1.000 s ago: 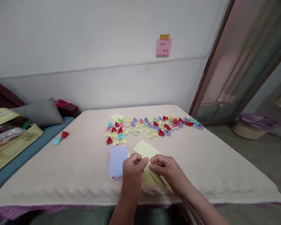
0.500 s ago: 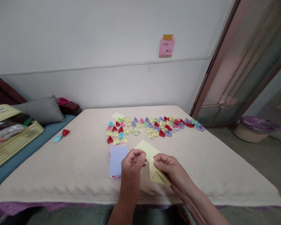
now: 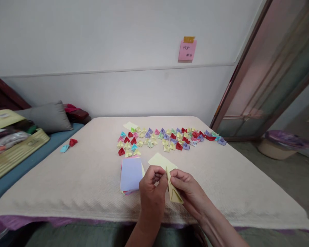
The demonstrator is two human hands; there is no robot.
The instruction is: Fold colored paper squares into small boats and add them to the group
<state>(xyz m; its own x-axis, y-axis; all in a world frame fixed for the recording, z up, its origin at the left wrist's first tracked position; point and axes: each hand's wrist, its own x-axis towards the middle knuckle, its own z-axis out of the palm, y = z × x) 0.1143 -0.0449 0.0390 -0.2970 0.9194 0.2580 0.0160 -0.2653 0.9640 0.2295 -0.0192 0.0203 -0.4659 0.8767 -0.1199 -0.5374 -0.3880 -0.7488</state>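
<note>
A pale yellow sheet of folding paper [image 3: 174, 193], partly folded with crease lines and a pointed lower end, is held upright between my two hands. My left hand [image 3: 154, 187] pinches its left edge between thumb and curled fingers. On the other side, my right hand [image 3: 187, 187] grips the paper with the thumb in front and fingers behind. Another yellow sheet [image 3: 158, 160] lies flat on the table just behind my hands. Left of my left hand sits a stack of coloured paper [image 3: 131, 174] with a lilac sheet on top.
Several rows of small folded paper pieces [image 3: 166, 148] in many colours spread across the back of the cloth-covered table [image 3: 92, 178]. A red and a blue piece [image 3: 64, 148] lie apart at left. An open box [image 3: 18, 154] stands on the left; a bin [image 3: 278, 145] is on the floor right.
My left hand has moved right and closed onto the paper's edge. The paper has turned and narrowed, its halves brought closer together. The view has shifted slightly.
</note>
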